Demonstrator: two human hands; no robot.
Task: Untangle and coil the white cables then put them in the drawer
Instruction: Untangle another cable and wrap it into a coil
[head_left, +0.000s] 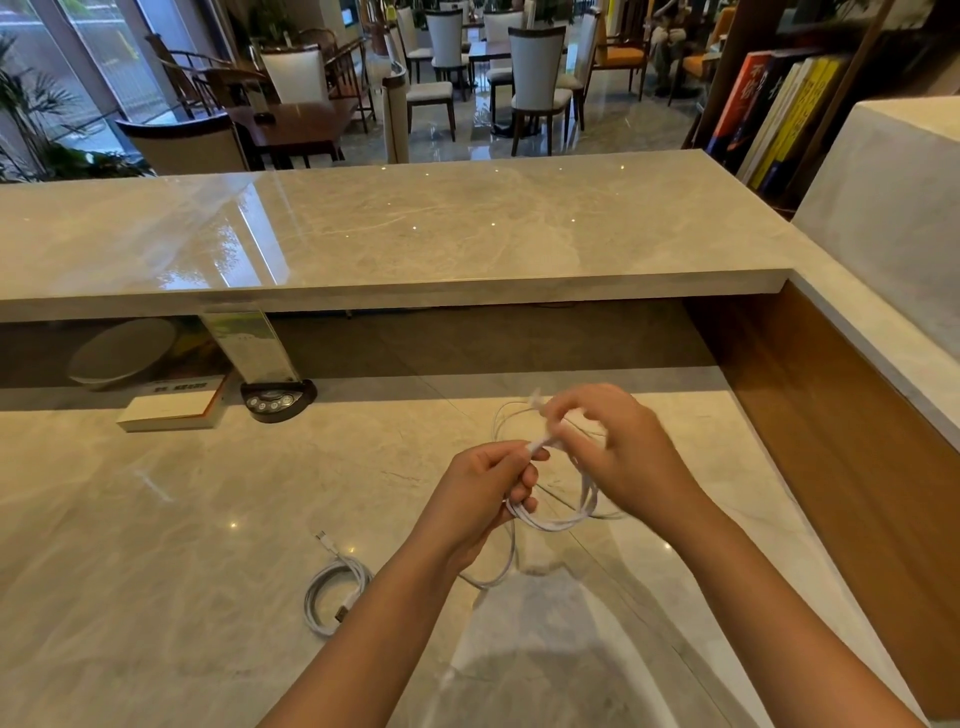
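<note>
While one coiled cable (335, 592) lies aside, left hand (485, 491) and right hand (608, 447) grip one loose cable (558, 522).

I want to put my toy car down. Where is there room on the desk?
Bare desk lies left of the coiled cable, below the book. It is crowded mid-right, where the left hand and right hand hold the loose cable.

Left of the coiled cable (335, 592) the surface (130, 545) lies open up to a book (171, 410) and a button box (278, 400) under the raised ledge (395, 291).
</note>
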